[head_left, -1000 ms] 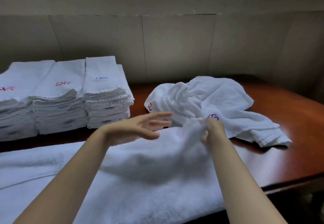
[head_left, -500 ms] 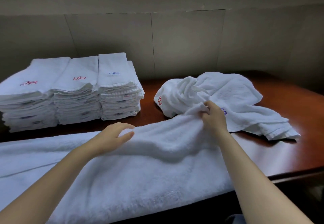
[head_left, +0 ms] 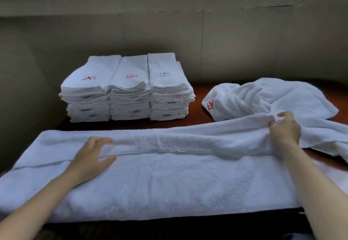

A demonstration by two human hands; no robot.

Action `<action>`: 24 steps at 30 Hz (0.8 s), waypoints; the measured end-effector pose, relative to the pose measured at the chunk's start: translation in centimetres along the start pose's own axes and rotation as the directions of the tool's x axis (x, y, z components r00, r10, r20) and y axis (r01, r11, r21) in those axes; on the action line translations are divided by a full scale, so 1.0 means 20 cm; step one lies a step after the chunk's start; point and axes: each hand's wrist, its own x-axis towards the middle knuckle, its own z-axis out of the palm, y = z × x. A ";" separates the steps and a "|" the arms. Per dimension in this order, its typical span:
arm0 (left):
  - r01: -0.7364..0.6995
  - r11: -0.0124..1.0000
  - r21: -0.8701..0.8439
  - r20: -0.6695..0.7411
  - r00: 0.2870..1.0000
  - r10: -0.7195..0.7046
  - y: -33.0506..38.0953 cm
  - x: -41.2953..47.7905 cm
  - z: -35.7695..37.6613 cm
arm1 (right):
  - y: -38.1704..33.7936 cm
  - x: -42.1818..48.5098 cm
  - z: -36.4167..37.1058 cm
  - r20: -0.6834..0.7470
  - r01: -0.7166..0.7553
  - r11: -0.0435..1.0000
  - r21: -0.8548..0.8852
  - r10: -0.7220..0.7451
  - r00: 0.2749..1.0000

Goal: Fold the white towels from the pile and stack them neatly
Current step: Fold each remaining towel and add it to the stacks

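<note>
A long white towel point(head_left: 169, 179) is spread across the table's point(head_left: 197, 116) near edge. Its far fold is pinched by the left hand point(head_left: 92, 157) at 9 o'clock and gripped by the right hand point(head_left: 285, 128) at 3. Stacks point(head_left: 128, 87) sit at 11, the pile point(head_left: 263, 98) at 1

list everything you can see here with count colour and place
folded towel stacks: three, white with red or blue embroidery, side by side at the back left of the table
unfolded towel pile: one heap, white with a red mark, back right
spread towel: one, white, across the front of the table, far edge lifted into a fold
table: one, reddish-brown wood, under everything
wall: beige panels, behind the table
left hand: one, pinching the fold's edge, left
right hand: one, pinching the fold's edge, right
</note>
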 end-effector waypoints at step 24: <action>0.128 0.953 0.275 0.277 0.939 -0.205 0.06 0.15 0.05 | -0.36 -0.53 0.45 0.741 0.724 0.636 -0.267 -0.345 0.576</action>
